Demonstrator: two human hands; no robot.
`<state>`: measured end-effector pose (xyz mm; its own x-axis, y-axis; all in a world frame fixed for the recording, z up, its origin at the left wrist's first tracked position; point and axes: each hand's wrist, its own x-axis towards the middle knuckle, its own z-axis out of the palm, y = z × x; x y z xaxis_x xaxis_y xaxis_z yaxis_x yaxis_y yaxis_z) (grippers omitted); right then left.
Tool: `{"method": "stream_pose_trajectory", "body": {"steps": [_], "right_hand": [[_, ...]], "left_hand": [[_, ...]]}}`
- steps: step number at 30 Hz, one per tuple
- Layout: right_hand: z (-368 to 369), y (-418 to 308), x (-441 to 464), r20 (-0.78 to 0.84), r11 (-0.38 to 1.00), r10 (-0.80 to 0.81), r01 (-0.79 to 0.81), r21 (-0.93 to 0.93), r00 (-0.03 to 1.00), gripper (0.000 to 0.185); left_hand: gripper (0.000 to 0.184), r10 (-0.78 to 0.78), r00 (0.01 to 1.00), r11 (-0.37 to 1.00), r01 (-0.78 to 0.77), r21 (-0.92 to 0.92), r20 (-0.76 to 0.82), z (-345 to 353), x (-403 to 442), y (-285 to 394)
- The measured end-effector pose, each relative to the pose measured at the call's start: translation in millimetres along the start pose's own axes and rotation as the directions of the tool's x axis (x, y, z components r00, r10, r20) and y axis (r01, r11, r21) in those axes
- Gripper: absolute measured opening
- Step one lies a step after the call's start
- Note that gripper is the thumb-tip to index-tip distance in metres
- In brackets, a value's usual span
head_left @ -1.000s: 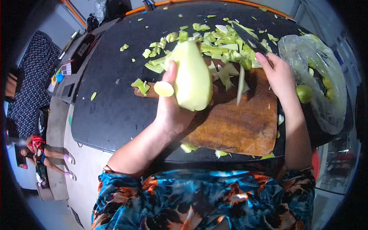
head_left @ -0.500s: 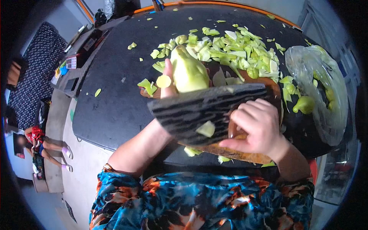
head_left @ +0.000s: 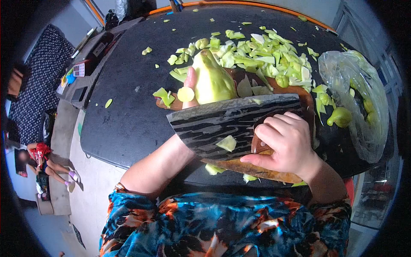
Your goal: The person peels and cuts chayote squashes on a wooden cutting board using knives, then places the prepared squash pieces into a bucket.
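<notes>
A pale green, pear-shaped vegetable [head_left: 214,83], its skin pared away, stands tilted over the wooden cutting board [head_left: 274,171]. My left hand [head_left: 190,83] is closed round its left side; the thumb shows, the other fingers are hidden behind. A round pale slice [head_left: 186,94] lies against that hand. My right hand [head_left: 287,141] grips the brown handle of a broad cleaver [head_left: 201,128] with a dark striped blade. The blade lies in front of the vegetable's lower end, hiding it and my left wrist. One pale green paring [head_left: 227,143] clings to the blade.
Beyond the board, a heap of green parings [head_left: 278,55] covers part of the black table [head_left: 124,103]. At the right are a clear plastic bag [head_left: 368,141] with green pieces and a small green knobbly piece [head_left: 341,117]. A person in red [head_left: 40,152] sits far left.
The cleaver has shifted slightly and its blade is sharper to see. The vegetable has tipped a little to the right in my left hand. The seated person's legs have moved.
</notes>
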<state>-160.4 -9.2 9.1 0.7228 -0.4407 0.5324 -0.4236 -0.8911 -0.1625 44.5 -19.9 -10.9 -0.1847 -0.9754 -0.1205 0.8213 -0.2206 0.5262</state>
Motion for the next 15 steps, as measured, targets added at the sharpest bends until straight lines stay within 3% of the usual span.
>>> {"method": "stream_pose_trajectory", "body": {"steps": [1,4,7,8,14,15], "right_hand": [[0.9,0.7,0.0,-0.019,1.0,0.0,0.0,-0.008,1.0,0.046],[3.7,5.2,0.4,-0.067,0.999,0.009,-0.012,-0.047,0.998,0.047],[2.8,12.8,1.1,-0.094,0.994,0.042,-0.051,-0.097,0.995,0.047],[3.5,15.5,0.9,-0.101,0.993,0.06,-0.07,-0.098,0.993,0.048],[3.1,17.7,2.3,-0.114,0.99,0.087,-0.099,-0.1,0.99,0.048],[3.6,19.5,1.5,-0.104,0.988,0.111,-0.121,-0.098,0.988,0.048]], "left_hand": [[0.07,0.003,1.0,1.0,-0.003,0.004,-0.018,1.7,-0.5,-0.2],[0.074,-0.072,0.99,0.987,0.088,-0.137,0.118,-12.5,0.6,6.1],[0.075,-0.021,0.998,0.995,0.027,-0.092,0.066,-4.5,-3.6,5.6],[0.077,0.02,1.0,1.0,-0.019,0.008,-0.024,-1.8,-4.4,4.4],[0.079,-0.035,0.994,0.999,0.035,0.002,-0.107,-0.4,-5.6,7.3],[0.078,0.019,0.99,1.0,-0.018,0.007,-0.14,2.0,-4.9,5.9]]}}
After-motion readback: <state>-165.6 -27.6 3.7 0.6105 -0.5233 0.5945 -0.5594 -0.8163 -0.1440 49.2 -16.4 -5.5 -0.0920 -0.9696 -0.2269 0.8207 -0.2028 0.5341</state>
